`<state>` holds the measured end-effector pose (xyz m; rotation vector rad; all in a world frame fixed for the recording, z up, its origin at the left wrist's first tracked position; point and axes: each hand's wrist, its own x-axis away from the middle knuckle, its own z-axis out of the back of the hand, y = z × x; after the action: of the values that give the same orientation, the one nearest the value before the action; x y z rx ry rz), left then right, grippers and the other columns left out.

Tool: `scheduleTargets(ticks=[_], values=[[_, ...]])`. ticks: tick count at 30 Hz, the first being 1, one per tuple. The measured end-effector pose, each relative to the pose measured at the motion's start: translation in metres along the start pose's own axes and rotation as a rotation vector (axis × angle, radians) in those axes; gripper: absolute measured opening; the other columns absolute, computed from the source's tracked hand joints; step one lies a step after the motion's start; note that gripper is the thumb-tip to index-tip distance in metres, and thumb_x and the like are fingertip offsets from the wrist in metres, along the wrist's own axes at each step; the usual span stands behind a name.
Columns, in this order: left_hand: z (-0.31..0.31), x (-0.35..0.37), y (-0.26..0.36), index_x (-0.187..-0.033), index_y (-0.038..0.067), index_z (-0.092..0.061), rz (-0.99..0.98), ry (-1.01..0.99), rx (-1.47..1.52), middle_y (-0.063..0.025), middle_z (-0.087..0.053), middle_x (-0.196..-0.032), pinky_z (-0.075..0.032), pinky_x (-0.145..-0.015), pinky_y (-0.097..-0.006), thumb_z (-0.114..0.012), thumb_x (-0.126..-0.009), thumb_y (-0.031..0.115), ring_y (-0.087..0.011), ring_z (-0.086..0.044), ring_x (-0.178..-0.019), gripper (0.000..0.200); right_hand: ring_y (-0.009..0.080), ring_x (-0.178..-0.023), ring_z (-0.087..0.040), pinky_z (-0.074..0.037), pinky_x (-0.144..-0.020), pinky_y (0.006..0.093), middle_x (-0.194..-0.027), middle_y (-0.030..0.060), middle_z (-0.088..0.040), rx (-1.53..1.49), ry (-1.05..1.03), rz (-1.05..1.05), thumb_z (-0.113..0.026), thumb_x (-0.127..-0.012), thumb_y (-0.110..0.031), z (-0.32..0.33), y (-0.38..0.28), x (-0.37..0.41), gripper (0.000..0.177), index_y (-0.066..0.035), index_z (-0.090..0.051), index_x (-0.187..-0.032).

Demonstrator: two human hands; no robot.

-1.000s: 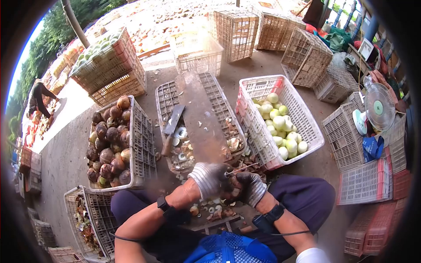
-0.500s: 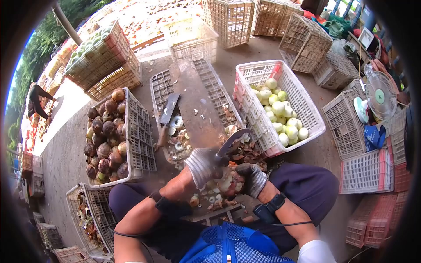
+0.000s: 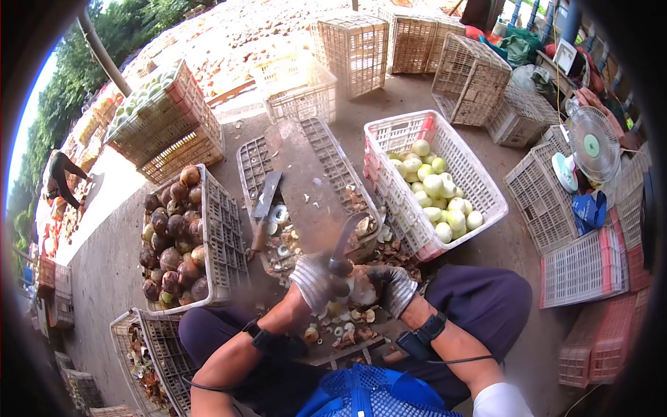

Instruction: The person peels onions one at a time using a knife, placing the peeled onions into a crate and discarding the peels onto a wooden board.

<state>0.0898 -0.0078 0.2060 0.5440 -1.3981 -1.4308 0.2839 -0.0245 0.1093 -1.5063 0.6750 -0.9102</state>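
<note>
My left hand (image 3: 314, 279), in a striped glove, is closed round the handle of a curved knife (image 3: 343, 238), its blade pointing up and away. Just right of it, my gloved right hand (image 3: 397, 288) grips a partly peeled onion (image 3: 363, 287), pale on the side that shows. Knife handle and onion are close together above the peel scraps. Beyond my hands a worn plank (image 3: 303, 163) lies over an upturned crate (image 3: 251, 165). A cleaver (image 3: 267, 194) rests to its left, among onion trimmings (image 3: 280, 215).
At left stands a crate of unpeeled onions (image 3: 171, 236); at right, a white crate (image 3: 483, 201) holds peeled onions (image 3: 434, 184). A scrap crate (image 3: 142, 368) is beside my left knee. Stacked crates (image 3: 583, 274) and a fan (image 3: 593, 144) are at far right. Another person (image 3: 59, 179) bends over outside.
The onion has gone from mostly brown skin to a paler face toward me. The knife has shifted slightly, its blade now more upright. The whole view has tilted a little upward.
</note>
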Motion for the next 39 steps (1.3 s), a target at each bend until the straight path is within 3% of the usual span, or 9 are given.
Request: scheduleTargets(ticks=[4,7,16,21,24,27,30,35,39], values=[[0.012,0.0,-0.032,-0.1,0.0,-0.058,-0.064,-0.065,0.497,-0.0011,-0.058,-0.084,-0.044,-0.058,-0.0203,-0.061,-0.084,0.006,-0.007,-0.053,-0.071,0.017,0.0242,-0.093,-0.064,-0.053,-0.089,0.0398,-0.101,0.0145,-0.067,-0.809,-0.06,0.215,-0.064,-0.082,-0.011,-0.001,0.027,0.014,0.035,0.007,-0.06,-0.111],[0.024,-0.004,-0.049,-0.103,0.001,-0.054,0.027,-0.13,0.942,-0.0026,-0.053,-0.086,-0.045,-0.055,-0.0209,-0.05,-0.094,0.01,-0.0125,-0.054,-0.066,0.013,0.0244,-0.093,-0.064,-0.054,-0.087,0.0395,-0.103,0.0151,-0.066,-1.252,-0.301,0.016,-0.065,-0.08,-0.008,0.004,-0.003,0.013,0.035,0.007,-0.06,-0.112],[0.044,-0.023,-0.076,-0.094,0.001,-0.053,0.163,0.181,0.947,-0.0025,-0.05,-0.079,-0.043,-0.045,-0.0222,-0.05,-0.091,0.007,-0.0121,-0.052,-0.057,0.008,0.0247,-0.083,-0.066,-0.054,-0.08,0.0311,-0.096,0.0104,-0.069,0.929,0.257,0.455,-0.063,-0.084,-0.021,0.0,-0.046,0.027,0.026,-0.004,-0.063,-0.103],[0.061,-0.025,-0.074,-0.097,0.007,-0.058,0.151,0.239,0.376,-0.0037,-0.057,-0.079,-0.047,-0.055,-0.0301,-0.065,-0.075,0.003,-0.0204,-0.059,-0.067,0.024,0.0209,-0.08,-0.067,-0.054,-0.072,0.0269,-0.097,0.0061,-0.07,0.934,0.333,0.465,-0.065,-0.083,-0.024,0.004,-0.028,0.028,0.027,-0.008,-0.066,-0.105],[0.073,-0.032,-0.107,-0.094,0.005,-0.062,0.05,0.054,-0.661,-0.007,-0.059,-0.079,-0.048,-0.06,-0.0319,-0.067,-0.07,0.004,-0.023,-0.059,-0.07,0.025,0.0189,-0.082,-0.067,-0.053,-0.076,0.0259,-0.098,0.006,-0.07,1.048,0.346,0.566,-0.072,-0.077,-0.026,0.008,-0.027,0.028,0.044,-0.006,-0.063,-0.115],[0.059,-0.025,-0.085,-0.088,0.006,-0.066,0.179,0.026,-0.798,-0.0087,-0.063,-0.077,-0.05,-0.064,-0.0337,-0.077,-0.061,0.016,-0.0221,-0.059,-0.07,0.031,0.0199,-0.083,-0.066,-0.053,-0.079,0.0287,-0.097,0.0087,-0.069,0.03,0.167,0.15,-0.074,-0.071,-0.016,0.014,0.0,0.023,0.062,-0.002,-0.053,-0.128],[0.059,-0.028,-0.129,-0.088,0.003,-0.065,-0.325,-0.033,-0.863,-0.003,-0.062,-0.071,-0.047,-0.056,-0.0308,-0.085,-0.061,0.017,-0.0134,-0.057,-0.063,0.036,0.0218,-0.087,-0.064,-0.053,-0.083,0.0325,-0.1,0.0125,-0.066,-0.972,0.008,-0.031,-0.07,-0.068,-0.002,0.017,-0.004,0.024,0.074,0.004,-0.041,-0.136],[0.017,0.012,-0.052,-0.093,0.0,-0.064,-0.467,0.115,-0.231,0.0012,-0.059,-0.068,-0.042,-0.051,-0.0245,-0.08,-0.069,0.009,-0.0082,-0.051,-0.058,0.03,0.0244,-0.093,-0.061,-0.05,-0.085,0.0347,-0.102,0.0145,-0.062,-0.928,0.025,-0.038,-0.068,-0.063,0.003,0.013,-0.012,0.024,0.077,0.007,-0.04,-0.135],[-0.001,0.024,-0.026,-0.094,0.001,-0.066,0.009,0.045,0.123,0.0013,-0.059,-0.068,-0.039,-0.048,-0.0236,-0.077,-0.073,0.01,-0.0058,-0.049,-0.056,0.026,0.0232,-0.089,-0.06,-0.049,-0.084,0.0322,-0.097,0.0127,-0.062,-0.98,0.024,0.003,-0.072,-0.062,0.0,0.008,-0.006,0.019,0.08,0.006,-0.04,-0.135]])
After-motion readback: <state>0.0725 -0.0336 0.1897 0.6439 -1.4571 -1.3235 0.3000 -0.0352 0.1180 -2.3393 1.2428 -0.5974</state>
